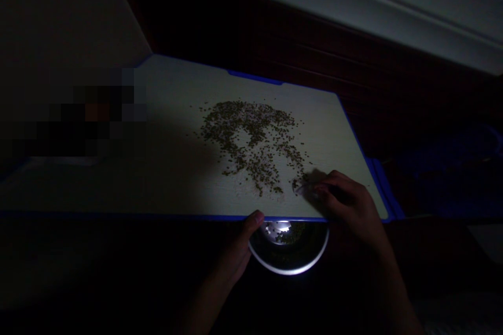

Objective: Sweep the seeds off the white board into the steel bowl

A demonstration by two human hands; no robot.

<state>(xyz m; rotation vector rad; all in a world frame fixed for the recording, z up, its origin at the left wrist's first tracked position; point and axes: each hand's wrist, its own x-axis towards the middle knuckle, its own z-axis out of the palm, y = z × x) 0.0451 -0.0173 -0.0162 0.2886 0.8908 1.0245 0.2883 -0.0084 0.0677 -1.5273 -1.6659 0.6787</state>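
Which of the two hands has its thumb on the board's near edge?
The left hand, beside the bowl; the right hand is instead over the board, near the scattered grains.

right hand [351, 199] holds a small utensil [302, 188] by scattered grains [255, 133], left hand [238, 251] a bowl [290, 272].

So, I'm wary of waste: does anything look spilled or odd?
Nothing plainly spilled or damaged. The grains lie scattered on the pale tabletop, with more in the bowl below its edge; the far left is pixelated.
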